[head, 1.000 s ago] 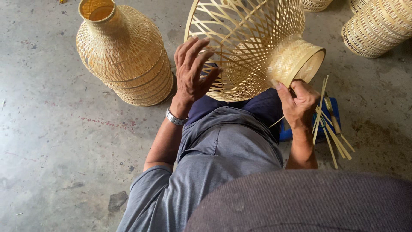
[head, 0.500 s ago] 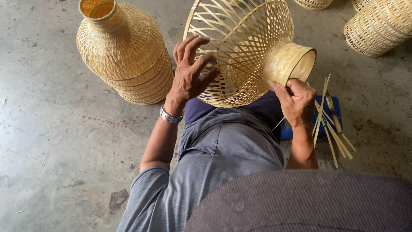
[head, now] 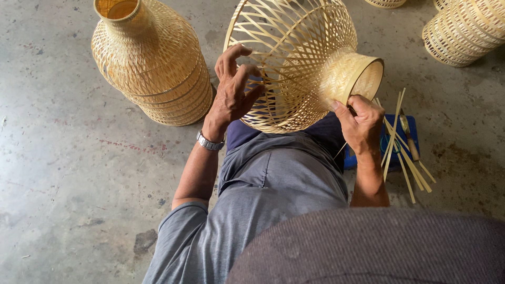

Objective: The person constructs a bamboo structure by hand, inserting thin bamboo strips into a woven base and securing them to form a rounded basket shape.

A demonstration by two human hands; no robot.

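An unfinished open-weave bamboo basket [head: 294,58] lies on its side across my lap, its wide rim to the left and its tightly woven narrow neck [head: 350,73] to the right. My left hand [head: 231,97] grips the wide rim, fingers hooked through the lattice; a metal watch sits on that wrist. My right hand [head: 360,123] presses against the underside of the neck, fingers closed. A thin bamboo strand [head: 341,151] trails down from it.
A finished bottle-shaped bamboo basket [head: 150,68] stands on the concrete floor to the left. More woven baskets [head: 465,29] sit at the top right. Loose bamboo strips [head: 402,144] and a wooden-handled tool lie on a blue pad [head: 407,129] by my right hand.
The basket has shifted a little to the left and turned slightly in my hands. My right hand has closed in under the neck; my left hand keeps its hold on the rim.
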